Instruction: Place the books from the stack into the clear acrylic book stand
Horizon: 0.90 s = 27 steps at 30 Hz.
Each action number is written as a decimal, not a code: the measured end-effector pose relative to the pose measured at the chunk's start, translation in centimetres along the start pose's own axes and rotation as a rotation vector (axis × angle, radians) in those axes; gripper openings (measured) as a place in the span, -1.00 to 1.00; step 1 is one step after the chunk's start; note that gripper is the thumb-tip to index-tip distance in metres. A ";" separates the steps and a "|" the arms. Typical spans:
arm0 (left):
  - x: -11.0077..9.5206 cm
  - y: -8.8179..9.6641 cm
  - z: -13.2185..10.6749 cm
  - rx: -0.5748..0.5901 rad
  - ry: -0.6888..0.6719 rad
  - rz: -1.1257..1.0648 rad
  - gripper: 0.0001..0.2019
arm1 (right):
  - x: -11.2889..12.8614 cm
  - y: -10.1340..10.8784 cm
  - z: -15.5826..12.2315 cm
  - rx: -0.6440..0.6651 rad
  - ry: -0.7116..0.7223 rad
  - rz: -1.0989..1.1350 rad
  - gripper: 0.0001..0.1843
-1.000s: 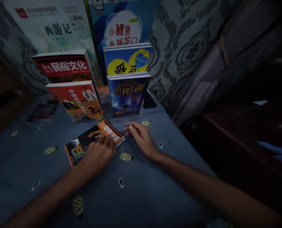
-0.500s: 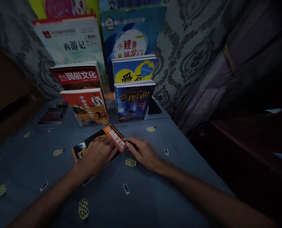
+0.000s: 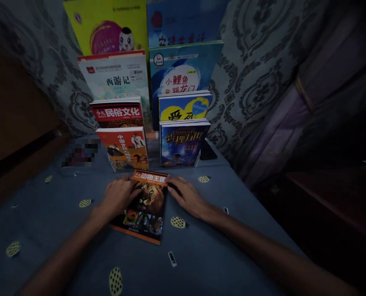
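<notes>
An orange and black book (image 3: 148, 201) with a lion on its cover lies face up on the blue tablecloth, slightly tilted, its title edge away from me. My left hand (image 3: 118, 197) is closed on its left edge, the thumb resting on the cover and the other fingers along the side. At the top right corner, my right hand (image 3: 187, 195) has its fingertips against the book's edge. Just beyond stand a red and orange book (image 3: 124, 148) on the left and a dark blue book (image 3: 183, 144) on the right, both upright.
Behind them rise more upright books in two columns, including a red book (image 3: 118, 113), a white book (image 3: 116, 78), a yellow and blue book (image 3: 184, 107) and a teal book (image 3: 185, 61). A dark flat object (image 3: 208, 151) lies at right. A curtain (image 3: 281, 119) hangs beyond the tablecloth (image 3: 213, 255).
The lion book has turned, so its title now runs across the far edge. My left hand has shifted left, off the cover's middle to its side. The view has tilted up.
</notes>
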<state>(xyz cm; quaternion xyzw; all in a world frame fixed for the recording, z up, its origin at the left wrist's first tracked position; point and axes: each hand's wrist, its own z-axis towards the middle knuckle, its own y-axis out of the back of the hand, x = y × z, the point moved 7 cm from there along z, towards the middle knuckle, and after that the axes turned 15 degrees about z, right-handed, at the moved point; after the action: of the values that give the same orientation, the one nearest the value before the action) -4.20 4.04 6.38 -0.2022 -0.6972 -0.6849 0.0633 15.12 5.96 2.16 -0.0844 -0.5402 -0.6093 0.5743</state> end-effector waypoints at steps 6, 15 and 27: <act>-1.6 0.7 -0.6 -0.105 -0.133 -0.022 -0.74 | -1.5 -0.8 1.5 0.069 0.033 -0.085 -0.58; -6.9 2.1 -5.0 -0.070 -0.632 -0.061 -0.50 | -1.5 -1.1 1.6 0.125 -0.060 -0.121 -0.52; -7.1 2.9 -5.8 -0.123 -0.690 -0.201 -0.74 | 1.0 -1.0 -0.8 0.070 -0.048 0.018 -0.57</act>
<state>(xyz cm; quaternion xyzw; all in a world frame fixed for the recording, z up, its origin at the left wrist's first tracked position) 2.22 -3.12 6.79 -0.3554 -0.6513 -0.6198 -0.2556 14.41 4.52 1.97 -0.0836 -0.5742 -0.5825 0.5692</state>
